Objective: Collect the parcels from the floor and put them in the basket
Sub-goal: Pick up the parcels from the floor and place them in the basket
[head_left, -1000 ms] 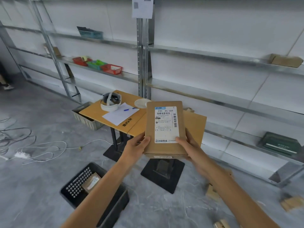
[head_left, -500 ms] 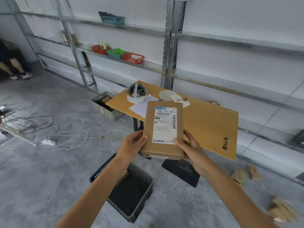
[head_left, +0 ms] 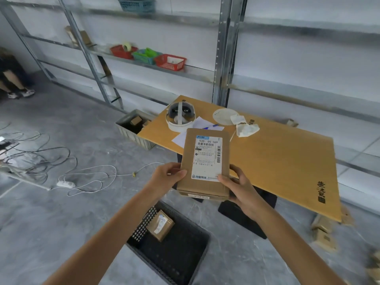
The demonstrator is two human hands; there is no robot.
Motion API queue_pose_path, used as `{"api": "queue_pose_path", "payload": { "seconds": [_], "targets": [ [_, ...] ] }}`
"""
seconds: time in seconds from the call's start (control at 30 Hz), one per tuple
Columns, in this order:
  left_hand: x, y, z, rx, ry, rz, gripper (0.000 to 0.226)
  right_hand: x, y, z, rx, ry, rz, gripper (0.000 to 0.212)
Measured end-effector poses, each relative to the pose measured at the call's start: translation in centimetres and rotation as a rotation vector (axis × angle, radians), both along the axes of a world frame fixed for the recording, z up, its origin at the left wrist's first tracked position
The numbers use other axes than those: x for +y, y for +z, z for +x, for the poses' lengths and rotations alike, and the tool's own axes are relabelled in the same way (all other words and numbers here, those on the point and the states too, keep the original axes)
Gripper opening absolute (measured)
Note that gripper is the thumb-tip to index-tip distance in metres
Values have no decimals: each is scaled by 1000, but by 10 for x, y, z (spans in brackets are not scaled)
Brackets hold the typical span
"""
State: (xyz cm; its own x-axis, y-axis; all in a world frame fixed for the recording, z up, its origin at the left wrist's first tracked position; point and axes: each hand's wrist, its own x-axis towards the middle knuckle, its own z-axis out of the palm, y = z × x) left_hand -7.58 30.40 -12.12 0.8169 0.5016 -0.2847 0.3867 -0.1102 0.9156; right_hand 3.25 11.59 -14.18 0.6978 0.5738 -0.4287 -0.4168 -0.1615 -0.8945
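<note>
I pinch the parcel (head_left: 205,165) at centre by its near corners, left hand (head_left: 166,177) at 9 o'clock, right hand (head_left: 242,194) at 3, fingers mostly hidden beneath, basket (head_left: 176,256) at 6 o'clock, near corner cut off, small parcel (head_left: 161,225) inside, floor parcels (head_left: 322,231) at 4, blurred.

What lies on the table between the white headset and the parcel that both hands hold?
A white sheet of paper with a blue pen on it, partly behind the parcel, in the head view.

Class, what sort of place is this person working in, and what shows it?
Probably a storeroom or parcel-sorting room: metal shelves line the wall, and a labelled cardboard parcel is held near a black basket on the concrete floor.
</note>
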Motion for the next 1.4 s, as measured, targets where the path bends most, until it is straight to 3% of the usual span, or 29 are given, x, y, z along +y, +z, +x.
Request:
{"api": "queue_pose_path", "payload": {
  "seconds": [0.33,0.5,0.73,0.87,1.03,1.23,1.4],
  "targets": [
    [101,-23,35,66,-179,75,33,84,-31,7,40,-146,-54,71],
    [155,-38,40,97,-284,32,36,129,-45,-17,53,-249,-114,56],
    [214,-97,44,203,-407,17,35,192,-93,-53,188,-420,-186,52],
    [228,-155,43,291,-433,36,35,213,-142,-65,238,-457,-281,41],
    [220,-254,23,469,-431,16,40,222,-232,-84,343,-417,-434,48],
    [199,-393,-26,695,-491,-64,54,215,-362,-122,545,-382,-550,45],
    [189,-526,-35,819,-399,-151,54,221,-493,-123,552,-383,-653,44]
  ]
}}
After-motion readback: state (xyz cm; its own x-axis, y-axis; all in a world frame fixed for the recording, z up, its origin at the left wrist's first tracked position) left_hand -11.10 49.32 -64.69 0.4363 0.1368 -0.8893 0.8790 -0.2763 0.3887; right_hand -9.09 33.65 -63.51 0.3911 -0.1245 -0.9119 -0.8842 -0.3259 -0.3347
